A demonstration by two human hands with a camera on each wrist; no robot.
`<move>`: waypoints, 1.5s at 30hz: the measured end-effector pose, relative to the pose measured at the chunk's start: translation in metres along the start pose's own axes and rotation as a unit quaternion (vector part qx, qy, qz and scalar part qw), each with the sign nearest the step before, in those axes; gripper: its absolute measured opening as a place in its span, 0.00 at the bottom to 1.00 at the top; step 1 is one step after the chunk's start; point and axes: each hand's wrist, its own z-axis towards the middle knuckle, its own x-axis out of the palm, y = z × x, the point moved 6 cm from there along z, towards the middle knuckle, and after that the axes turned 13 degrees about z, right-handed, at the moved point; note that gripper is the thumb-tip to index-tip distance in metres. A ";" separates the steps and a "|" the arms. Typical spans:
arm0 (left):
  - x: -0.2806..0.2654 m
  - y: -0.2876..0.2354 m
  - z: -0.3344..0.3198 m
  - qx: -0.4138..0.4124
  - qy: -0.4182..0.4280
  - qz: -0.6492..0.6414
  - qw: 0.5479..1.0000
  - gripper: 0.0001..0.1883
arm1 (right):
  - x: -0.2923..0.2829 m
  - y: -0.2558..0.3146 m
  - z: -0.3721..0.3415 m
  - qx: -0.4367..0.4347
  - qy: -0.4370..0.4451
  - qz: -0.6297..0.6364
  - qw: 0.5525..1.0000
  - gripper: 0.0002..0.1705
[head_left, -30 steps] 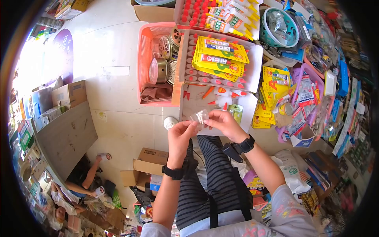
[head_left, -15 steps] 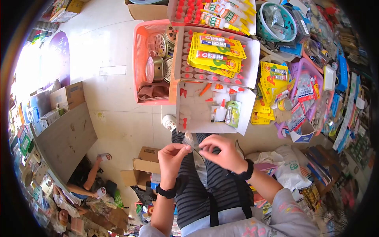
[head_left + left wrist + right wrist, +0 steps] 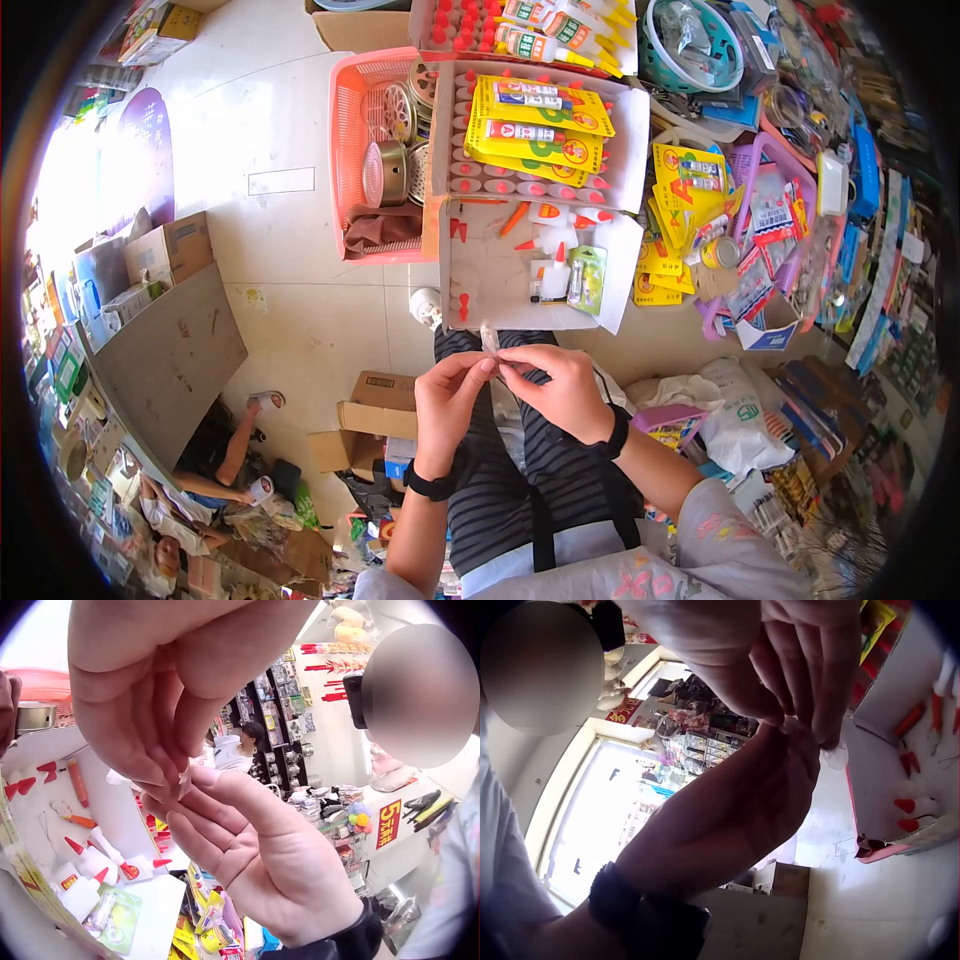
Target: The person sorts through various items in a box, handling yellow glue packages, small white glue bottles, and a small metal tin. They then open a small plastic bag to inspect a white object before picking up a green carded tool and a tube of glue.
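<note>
A small clear plastic bag (image 3: 489,336) with something whitish in it stands up from between the fingertips of both hands. My left hand (image 3: 446,402) pinches its lower end between thumb and forefinger. From the other side my right hand (image 3: 562,390) pinches the same end, its fingertips meeting the left ones. In the right wrist view the puffed part of the bag (image 3: 836,757) sticks out past the fingers, which hide its gathered end. Just beyond the hands is an open white carton (image 3: 490,285) with white glue bottles (image 3: 556,275) that have red tips.
Behind that carton stands a box of glue bottles with yellow glue cards (image 3: 540,150) on top. A pink basket (image 3: 342,150) of metal tins is at left, a purple basket (image 3: 765,150) at right. Cardboard boxes (image 3: 375,415) lie on the floor; a person sits at lower left.
Both hands have drawn back from over the carton toward the body with the bag. The right hand came off the bag half a second ago and now pinches it again.
</note>
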 end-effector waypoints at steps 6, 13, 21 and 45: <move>0.002 -0.004 -0.002 0.017 0.001 0.021 1.000 0.08 | -0.002 -0.005 -0.002 0.043 -0.009 0.034 0.998 0.11; 0.003 -0.007 -0.004 0.008 -0.017 0.026 0.999 0.06 | -0.002 -0.005 -0.003 0.061 -0.011 0.042 0.997 0.10; 0.005 -0.012 -0.004 0.017 -0.013 0.039 0.999 0.06 | -0.005 -0.005 -0.003 0.061 -0.021 0.049 0.997 0.10; -0.002 -0.024 -0.002 0.072 -0.076 0.164 0.981 0.05 | 0.013 0.008 0.001 -0.042 -0.011 -0.111 0.993 0.11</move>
